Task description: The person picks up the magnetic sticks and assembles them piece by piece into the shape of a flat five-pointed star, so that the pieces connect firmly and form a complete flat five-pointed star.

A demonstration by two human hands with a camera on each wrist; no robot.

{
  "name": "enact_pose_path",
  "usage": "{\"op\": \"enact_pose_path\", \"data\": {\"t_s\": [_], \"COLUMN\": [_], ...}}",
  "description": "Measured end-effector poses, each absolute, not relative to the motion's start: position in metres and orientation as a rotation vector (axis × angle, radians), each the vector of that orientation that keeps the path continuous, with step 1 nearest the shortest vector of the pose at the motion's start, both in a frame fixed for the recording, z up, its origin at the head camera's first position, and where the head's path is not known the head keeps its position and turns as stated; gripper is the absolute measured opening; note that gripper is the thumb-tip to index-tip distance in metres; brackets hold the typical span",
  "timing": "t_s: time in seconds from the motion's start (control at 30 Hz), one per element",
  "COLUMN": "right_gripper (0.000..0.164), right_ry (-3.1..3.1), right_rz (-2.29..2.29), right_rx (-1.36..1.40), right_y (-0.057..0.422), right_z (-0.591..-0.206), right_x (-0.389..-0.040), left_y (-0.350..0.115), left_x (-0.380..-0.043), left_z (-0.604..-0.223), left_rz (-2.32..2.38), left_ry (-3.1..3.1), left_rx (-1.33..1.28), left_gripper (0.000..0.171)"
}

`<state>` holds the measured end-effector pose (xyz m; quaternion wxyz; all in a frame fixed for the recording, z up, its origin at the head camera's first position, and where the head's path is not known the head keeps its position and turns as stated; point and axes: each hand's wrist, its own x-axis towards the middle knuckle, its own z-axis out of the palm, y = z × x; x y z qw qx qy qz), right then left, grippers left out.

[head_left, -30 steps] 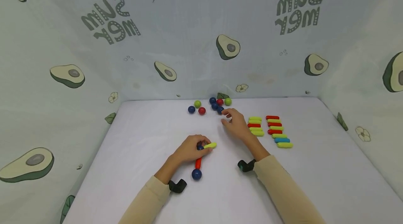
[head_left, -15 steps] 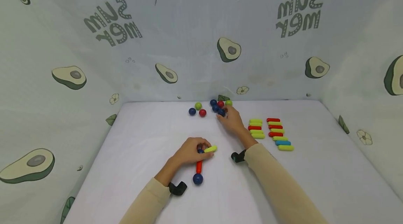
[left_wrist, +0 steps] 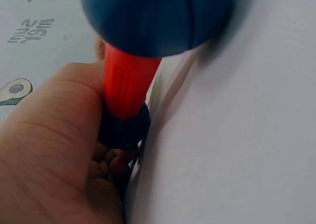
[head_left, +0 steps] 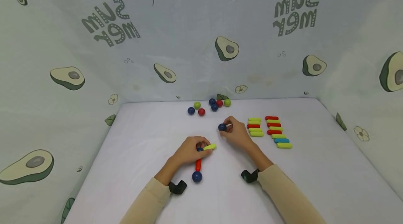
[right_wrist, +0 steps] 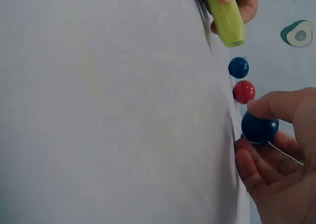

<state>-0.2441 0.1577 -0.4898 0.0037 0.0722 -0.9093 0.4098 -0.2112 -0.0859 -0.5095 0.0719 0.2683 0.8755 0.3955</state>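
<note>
Though round, seamed blue ball (left_wrist: pixel 158 17).

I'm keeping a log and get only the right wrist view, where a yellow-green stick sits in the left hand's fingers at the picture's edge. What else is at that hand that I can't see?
Observer: From under the left hand, a red stick runs toward the person, with a blue ball at its near end.
Operator: Thanks. Is any ball colour missing from my picture?
Observer: Yes, green: the head view shows two green balls near the far edge of the white table.
Operator: And what lies to the right?
Observer: To the right of the right hand, coloured sticks lie in two columns.
</note>
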Motion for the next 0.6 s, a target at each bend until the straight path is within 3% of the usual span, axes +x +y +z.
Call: {"op": "enact_pose_path", "data": {"t_s": [0.3,0.6], "right_gripper": [0.035,0.036], "right_ry": [-2.882,-2.909], "right_rz": [1.375,1.355], "right_rx": [0.359,0.376], "right_y": [0.165,0.161], "right_z": [-0.487,-0.488], "right_x": [-0.199,-0.19], "left_y": [-0.087,-0.087], "left_x": [-0.212,-0.213], "left_z": [-0.509,-0.51], "left_rz": [1.195,1.208], "left_ry": [2.643,2.634], "left_rx": [0.781,0.789], "left_gripper": [0.022,0.021]}}
